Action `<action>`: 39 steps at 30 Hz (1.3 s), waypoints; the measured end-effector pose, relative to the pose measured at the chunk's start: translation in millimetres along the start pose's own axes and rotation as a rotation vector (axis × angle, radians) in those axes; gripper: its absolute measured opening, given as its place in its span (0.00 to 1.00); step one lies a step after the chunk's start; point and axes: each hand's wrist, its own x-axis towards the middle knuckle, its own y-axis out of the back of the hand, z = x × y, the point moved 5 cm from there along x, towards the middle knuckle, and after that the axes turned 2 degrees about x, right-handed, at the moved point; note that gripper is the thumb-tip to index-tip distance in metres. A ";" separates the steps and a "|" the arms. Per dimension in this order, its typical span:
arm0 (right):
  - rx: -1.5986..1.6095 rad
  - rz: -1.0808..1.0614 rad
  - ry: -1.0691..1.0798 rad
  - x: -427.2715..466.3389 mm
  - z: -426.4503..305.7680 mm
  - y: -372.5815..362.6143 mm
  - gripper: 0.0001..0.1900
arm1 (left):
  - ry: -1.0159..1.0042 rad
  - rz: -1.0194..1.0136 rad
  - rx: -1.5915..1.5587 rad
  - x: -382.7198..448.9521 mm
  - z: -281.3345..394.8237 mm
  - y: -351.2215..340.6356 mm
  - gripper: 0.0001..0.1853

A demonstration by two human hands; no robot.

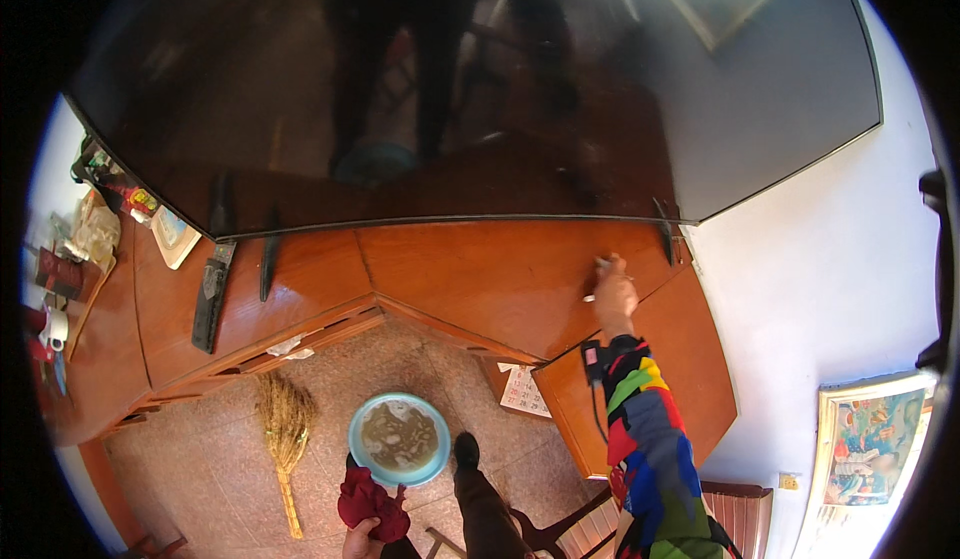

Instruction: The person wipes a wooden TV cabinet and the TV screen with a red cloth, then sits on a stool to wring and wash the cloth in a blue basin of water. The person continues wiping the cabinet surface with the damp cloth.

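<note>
My left hand (362, 540) grips a bunched dark red cloth (371, 503) low in the view, beside a light blue basin (445, 439). Cloudy water with patches of foam fills the basin, which stands on the floor by my feet. My right hand (616, 296) reaches out over the brown wooden cabinet top (465, 266). Its fingers are closed around a small object (589, 298) with pale ends showing; blur and the fingers hide what it is. Just beyond it stands a large dark television screen (480, 108), which reflects the room.
Black television feet (268, 266) and a black-handled knife or similar tool (210, 300) lie on the cabinet at left. Bags and boxes (64, 274) crowd its far left. A straw broom (285, 439) lies on the floor. A black plug-like device with a cable (593, 364) hangs near my sleeve.
</note>
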 end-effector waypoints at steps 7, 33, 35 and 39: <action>0.268 -0.369 0.753 -141.4 -210.7 -21.8 0.15 | 0.003 -0.032 0.009 14.1 -3.4 -7.2 0.30; 0.237 -0.346 0.642 -71.9 -198.2 -18.1 0.13 | 0.002 -0.026 0.034 31.4 3.4 -15.8 0.31; 0.216 -0.269 0.890 -114.4 -253.0 -23.1 0.12 | -0.004 -0.028 0.038 32.8 4.7 -17.1 0.31; 0.111 -0.236 0.915 -88.4 -241.3 -27.5 0.14 | -0.006 -0.019 0.045 36.7 0.9 -20.0 0.31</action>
